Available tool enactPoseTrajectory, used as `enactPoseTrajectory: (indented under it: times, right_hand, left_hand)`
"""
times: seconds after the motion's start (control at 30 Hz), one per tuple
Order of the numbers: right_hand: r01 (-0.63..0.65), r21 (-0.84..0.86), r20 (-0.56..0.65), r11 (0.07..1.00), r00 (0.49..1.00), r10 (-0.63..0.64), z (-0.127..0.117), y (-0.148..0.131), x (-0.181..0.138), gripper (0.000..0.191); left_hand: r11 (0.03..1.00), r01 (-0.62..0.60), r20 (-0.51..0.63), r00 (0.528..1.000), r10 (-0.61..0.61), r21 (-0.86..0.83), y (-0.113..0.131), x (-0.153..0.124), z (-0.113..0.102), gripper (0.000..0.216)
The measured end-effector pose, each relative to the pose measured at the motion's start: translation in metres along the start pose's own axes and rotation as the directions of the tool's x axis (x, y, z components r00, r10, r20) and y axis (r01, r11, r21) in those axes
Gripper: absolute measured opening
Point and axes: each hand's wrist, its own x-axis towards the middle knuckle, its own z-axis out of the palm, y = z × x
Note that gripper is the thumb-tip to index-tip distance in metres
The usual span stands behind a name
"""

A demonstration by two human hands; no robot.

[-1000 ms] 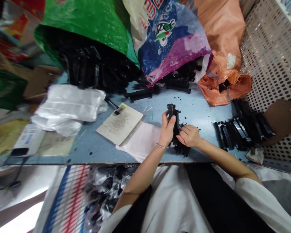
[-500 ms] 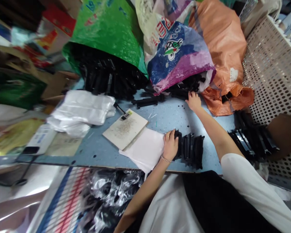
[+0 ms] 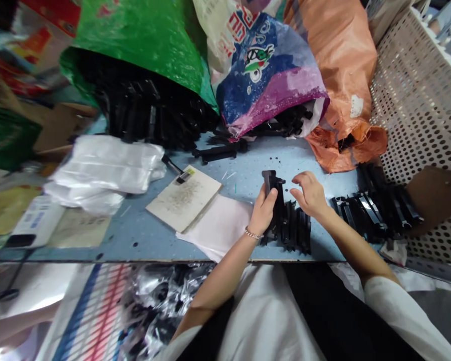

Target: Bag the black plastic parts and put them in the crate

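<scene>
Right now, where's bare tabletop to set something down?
Front left: blue tabletop between the white plastic bags and the pale board. Centre: a strip between the purple-edged sack and the left hand, bare but for specks and slivers. Crowded: row of black parts right of that hand, parts pile by the perforated crate, mouth of the green sack.

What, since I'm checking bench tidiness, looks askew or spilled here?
The flat cream-coloured square board sits askew to the front edge of the speckled blue tabletop, its top smudged dark, overlapping white paper-like sheets. Thin white strands lie scattered beyond, like stray litter.
</scene>
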Motion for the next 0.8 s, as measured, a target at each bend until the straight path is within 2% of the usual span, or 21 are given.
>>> enactPoseTrajectory:
  times: [0.1,0.2,0.27,0.33,0.4,0.47,0.5,0.57,0.63,0.7,0.73,0.8]
  right_hand:
    - [0.14,-0.1,0.091,0.985,0.987,-0.131,0.002,0.005,0.02,0.05]
    - [0.064,-0.004,0.15,0.998,0.987,-0.062,0.014,-0.001,0.029,0.057]
    - [0.031,0.081,0.183,0.996,0.982,-0.045,0.022,-0.011,0.022,0.063]
    - [0.139,0.095,0.223,0.986,0.962,-0.158,0.027,-0.023,0.008,0.062]
    - [0.277,0.031,0.245,0.96,0.929,-0.276,0.031,-0.033,-0.01,0.056]
    - [0.315,-0.033,0.273,0.948,0.916,-0.295,0.033,-0.038,-0.027,0.048]
    - [0.292,-0.051,0.289,0.955,0.92,-0.266,0.033,-0.037,-0.035,0.045]
    - [0.177,-0.092,0.329,0.98,0.934,-0.138,0.028,-0.031,-0.051,0.043]
    - [-0.03,-0.197,0.348,0.98,0.932,0.098,0.019,-0.02,-0.067,0.042]
    - [-0.252,-0.329,0.31,0.91,0.881,0.356,0.011,-0.008,-0.083,0.038]
    - [-0.332,-0.372,0.285,0.867,0.848,0.447,0.009,-0.002,-0.089,0.039]
    - [-0.418,-0.382,0.265,0.824,0.805,0.531,0.011,0.008,-0.099,0.049]
  left_hand:
    - [0.999,-0.002,-0.012,1.0,0.003,0.044,0.003,-0.016,0.0,0.049]
    - [0.996,-0.013,-0.077,0.997,0.02,0.092,0.006,-0.014,-0.007,0.049]
    - [0.989,-0.027,-0.154,0.987,0.05,0.146,0.012,-0.008,-0.016,0.049]
    - [0.988,-0.006,-0.198,0.979,0.037,0.153,0.018,-0.002,-0.022,0.051]
    - [0.994,0.039,-0.18,0.983,-0.021,0.097,0.021,0.001,-0.025,0.052]
    - [0.996,0.062,-0.142,0.988,-0.053,0.057,0.02,0.004,-0.025,0.048]
    - [0.996,0.046,-0.13,0.991,-0.036,0.078,0.017,0.005,-0.027,0.046]
    - [0.974,-0.017,-0.111,0.993,0.043,0.228,0.011,0.01,-0.036,0.046]
    - [0.888,-0.035,-0.071,0.994,0.077,0.459,0.003,0.015,-0.052,0.044]
    - [0.746,0.02,-0.037,0.999,0.007,0.666,-0.008,0.018,-0.067,0.034]
    - [0.675,0.059,-0.032,0.998,-0.053,0.735,-0.014,0.017,-0.072,0.029]
    - [0.594,0.094,-0.021,0.991,-0.129,0.799,-0.031,0.012,-0.071,0.025]
